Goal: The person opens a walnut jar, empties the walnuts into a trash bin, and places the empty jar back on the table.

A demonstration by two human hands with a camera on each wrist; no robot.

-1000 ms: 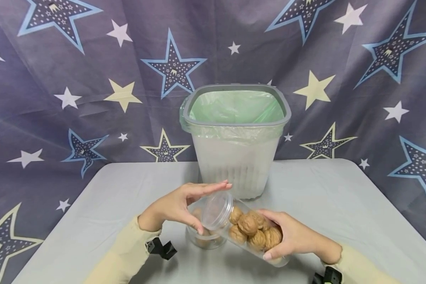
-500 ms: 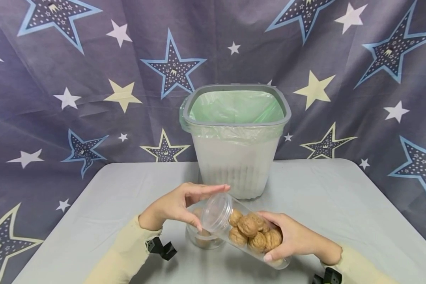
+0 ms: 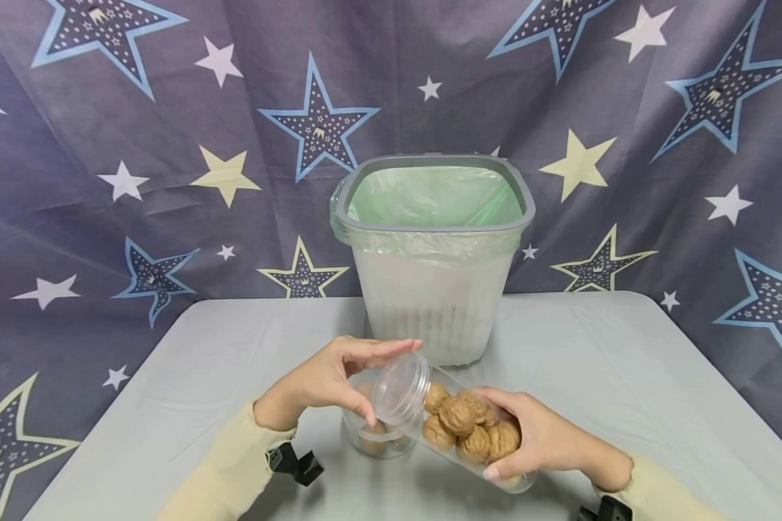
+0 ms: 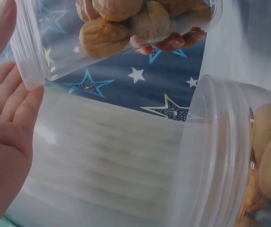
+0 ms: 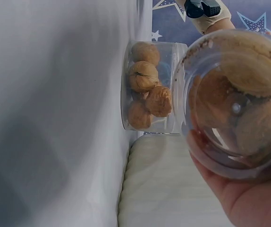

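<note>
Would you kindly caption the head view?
Right hand tilts walnut jar toward left hand, bin behind.

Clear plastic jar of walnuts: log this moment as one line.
right hand: grips tilted clear plastic jar of walnuts | left hand: fingers at its lid | second clear jar: on table

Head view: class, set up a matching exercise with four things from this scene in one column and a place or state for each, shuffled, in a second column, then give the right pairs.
Things
1. tilted jar
2. small jar
3. bin
4. left hand

Places or states
A. stands on the table below the tilted jar's mouth
B. lined with a green bag, at the back of the table
C. held in the right hand, walnuts inside
D. fingers on the rim of the tilted jar

Pairs: 1-C, 2-A, 3-B, 4-D
</note>
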